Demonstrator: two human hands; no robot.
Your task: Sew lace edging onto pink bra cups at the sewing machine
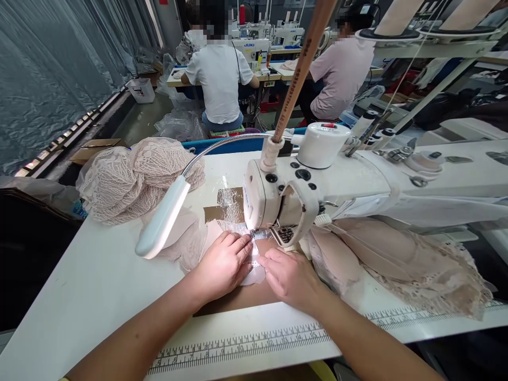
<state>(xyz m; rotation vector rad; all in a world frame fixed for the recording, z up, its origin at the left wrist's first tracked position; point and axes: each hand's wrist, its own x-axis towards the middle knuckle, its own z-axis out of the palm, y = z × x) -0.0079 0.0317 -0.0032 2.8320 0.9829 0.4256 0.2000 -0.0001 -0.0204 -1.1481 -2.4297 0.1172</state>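
Note:
A pale pink lace fabric piece (pixel 254 274) lies under the needle area of a white sewing machine (pixel 260 198). My left hand (pixel 224 262) is on its left side, fingers pressed together and curved over the cloth close to the needle. From the right, my right hand (pixel 291 278) pinches the near edge of the same piece, its other fingers curled. Both hands rest over a brown board (pixel 238 299) on the table. The machine head hides the far part of the seam, and the fingertips partly cover the cloth.
A lamp (pixel 164 217) on a bendable neck hangs left of the machine. Lace pieces are heaped (pixel 138 177) at the back left; more lace cups (pixel 397 254) lie right. A printed ruler (pixel 238 344) runs along the white table's (pixel 79 296) front. Two people sit at machines beyond.

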